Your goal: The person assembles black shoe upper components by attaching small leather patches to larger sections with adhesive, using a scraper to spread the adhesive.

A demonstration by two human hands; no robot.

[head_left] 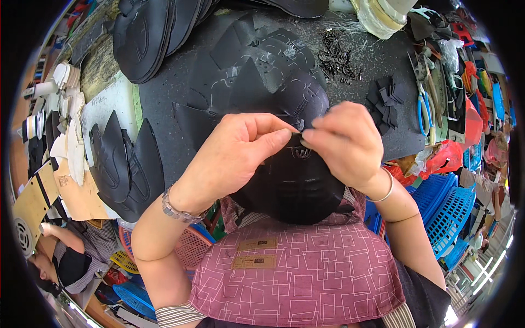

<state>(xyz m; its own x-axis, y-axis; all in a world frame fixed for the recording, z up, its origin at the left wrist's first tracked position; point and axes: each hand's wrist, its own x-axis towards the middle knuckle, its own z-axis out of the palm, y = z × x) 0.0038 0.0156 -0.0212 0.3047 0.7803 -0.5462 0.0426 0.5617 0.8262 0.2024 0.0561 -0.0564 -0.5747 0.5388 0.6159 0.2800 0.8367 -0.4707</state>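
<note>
My left hand (246,145) is closed in a pinch, thumb against forefinger, over a curved black panel (290,188) in front of my chest. What it pinches is too small to make out. Close on its right, my right hand (350,145) is curled with its fingertips drawn together and blurred by motion; whatever they hold is hidden. Just below the fingertips, a small dark metal fitting (301,152) sits on the panel. Beyond my hands lies a heap of pointed black pieces (257,76) with pale markings and similar fittings.
Loose small black fittings (336,57) and short black strips (385,101) lie on the dark tabletop (372,33). Blue-handled scissors (424,112) are at the right edge. Stacked black pieces (145,38) stand far left, more (126,169) nearer. Blue baskets (451,218) are on the right; another person (71,257) is lower left.
</note>
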